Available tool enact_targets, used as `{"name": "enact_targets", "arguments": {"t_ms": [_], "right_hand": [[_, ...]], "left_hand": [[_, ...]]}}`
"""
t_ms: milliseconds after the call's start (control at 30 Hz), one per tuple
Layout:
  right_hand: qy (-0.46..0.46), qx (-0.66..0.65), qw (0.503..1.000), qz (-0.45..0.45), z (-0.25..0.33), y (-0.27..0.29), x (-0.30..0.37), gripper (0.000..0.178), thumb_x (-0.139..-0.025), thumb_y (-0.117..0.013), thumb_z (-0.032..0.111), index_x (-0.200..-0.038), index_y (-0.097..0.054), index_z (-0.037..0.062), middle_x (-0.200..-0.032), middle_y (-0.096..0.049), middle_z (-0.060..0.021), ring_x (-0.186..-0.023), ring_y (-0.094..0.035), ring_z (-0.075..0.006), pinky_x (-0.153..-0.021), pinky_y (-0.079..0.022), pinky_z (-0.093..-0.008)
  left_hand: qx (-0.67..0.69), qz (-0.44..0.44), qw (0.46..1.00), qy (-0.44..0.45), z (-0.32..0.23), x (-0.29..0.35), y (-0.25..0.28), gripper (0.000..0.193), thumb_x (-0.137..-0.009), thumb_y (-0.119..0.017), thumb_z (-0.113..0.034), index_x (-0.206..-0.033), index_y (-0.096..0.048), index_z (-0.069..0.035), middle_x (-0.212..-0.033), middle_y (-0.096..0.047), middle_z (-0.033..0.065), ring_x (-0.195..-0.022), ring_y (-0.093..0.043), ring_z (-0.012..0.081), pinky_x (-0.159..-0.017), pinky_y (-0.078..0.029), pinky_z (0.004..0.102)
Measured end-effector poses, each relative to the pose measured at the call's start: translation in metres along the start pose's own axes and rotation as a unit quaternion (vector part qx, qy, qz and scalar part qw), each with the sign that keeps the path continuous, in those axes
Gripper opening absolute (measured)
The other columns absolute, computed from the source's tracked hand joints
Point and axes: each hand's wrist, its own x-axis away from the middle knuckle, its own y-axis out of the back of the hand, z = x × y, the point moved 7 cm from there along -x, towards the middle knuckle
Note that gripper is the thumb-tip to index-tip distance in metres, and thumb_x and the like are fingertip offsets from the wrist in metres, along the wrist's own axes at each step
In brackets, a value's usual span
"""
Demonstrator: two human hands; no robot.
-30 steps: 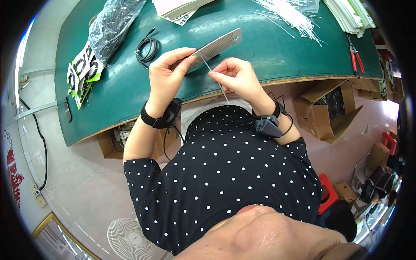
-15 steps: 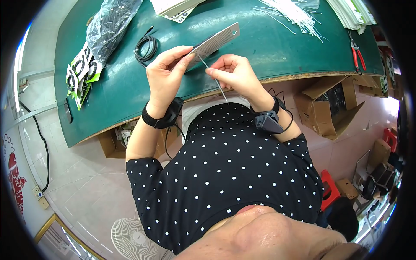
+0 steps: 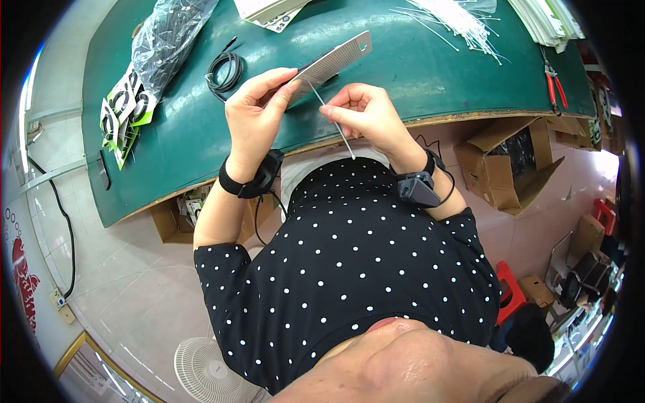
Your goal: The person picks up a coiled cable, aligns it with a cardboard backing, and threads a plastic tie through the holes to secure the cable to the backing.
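Over the table's near edge, my left hand [image 3: 256, 107] pinches a grey-printed packaging card [image 3: 341, 56] with a hang hole at its far right end. The card is tilted, and something dark shows along its far side, mostly hidden. My right hand [image 3: 366, 115] grips a thin white cable tie [image 3: 345, 142] between thumb and fingers. One end of the tie reaches the card's face; its small head points down toward my lap. Left of the card, a coiled black cable [image 3: 224, 72] lies on the green table [image 3: 188, 138].
At the left are a clear bag of black cables [image 3: 168, 43] and several carded cables [image 3: 124, 111]. A pile of white cable ties [image 3: 463, 27] and stacked cards [image 3: 547, 23] lie far right, near red-handled pliers [image 3: 555, 87]. An open carton [image 3: 507, 168] sits below the table edge.
Both hands keep nearly the same pose and hold on the card and cable tie. The whole view has shifted slightly.
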Motion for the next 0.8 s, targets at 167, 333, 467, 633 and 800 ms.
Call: {"name": "enact_targets", "arguments": {"t_ms": [167,333,467,633,800], "right_hand": [[-0.006,0.011,1.000,-0.004,-0.001,0.001,-0.002,0.019,-0.082,-0.074,0.014,-0.086,-0.064,-0.0012,-0.071,-0.064,-0.0032,-0.051,-0.052,-0.0039,-0.044,-0.037,-0.0178],[-0.012,0.011,1.000,0.003,0.002,0.000,-0.001,0.019,-0.082,-0.074,0.014,-0.087,-0.065,-0.0011,-0.072,-0.064,-0.0030,-0.052,-0.052,-0.0037,-0.044,-0.037,-0.0179],[-0.003,-0.006,1.000,-0.003,0.005,0.000,-0.003,0.019,-0.082,-0.074,0.013,-0.088,-0.065,-0.0020,-0.074,-0.065,-0.0033,-0.055,-0.054,-0.0037,-0.045,-0.038,-0.0169],[0.066,-0.004,0.996,-0.067,0.009,-0.001,-0.007,0.013,-0.083,-0.072,0.008,-0.089,-0.065,-0.0009,-0.077,-0.065,-0.0037,-0.057,-0.056,-0.0039,-0.047,-0.040,-0.0162],[0.229,0.018,0.972,-0.046,0.023,-0.007,-0.005,0.009,-0.085,-0.067,0.000,-0.094,-0.067,-0.0004,-0.086,-0.065,-0.0039,-0.066,-0.059,-0.0059,-0.053,-0.046,-0.0176]], "left_hand": [[0.002,0.000,1.000,0.002,0.000,0.001,0.000,0.021,-0.084,-0.069,0.003,-0.105,-0.069,0.003,-0.100,-0.070,0.0073,-0.088,-0.064,0.0095,-0.078,-0.051,0.0214],[-0.002,0.001,1.000,-0.017,0.000,0.002,-0.001,0.022,-0.083,-0.069,0.004,-0.105,-0.069,0.002,-0.102,-0.069,0.0081,-0.088,-0.064,0.0104,-0.078,-0.052,0.0220],[-0.021,-0.005,0.998,-0.056,-0.005,0.004,-0.003,0.021,-0.083,-0.068,0.005,-0.104,-0.069,0.003,-0.104,-0.068,0.0091,-0.089,-0.064,0.0112,-0.078,-0.052,0.0222],[-0.040,-0.003,0.997,-0.059,-0.005,0.005,-0.007,0.019,-0.080,-0.071,0.002,-0.099,-0.071,0.001,-0.099,-0.070,0.0103,-0.089,-0.066,0.0146,-0.078,-0.054,0.0254],[-0.041,0.007,0.997,-0.057,-0.006,0.002,-0.007,0.019,-0.080,-0.071,0.001,-0.099,-0.071,0.000,-0.098,-0.070,0.0106,-0.088,-0.067,0.0154,-0.079,-0.054,0.0259]]}}
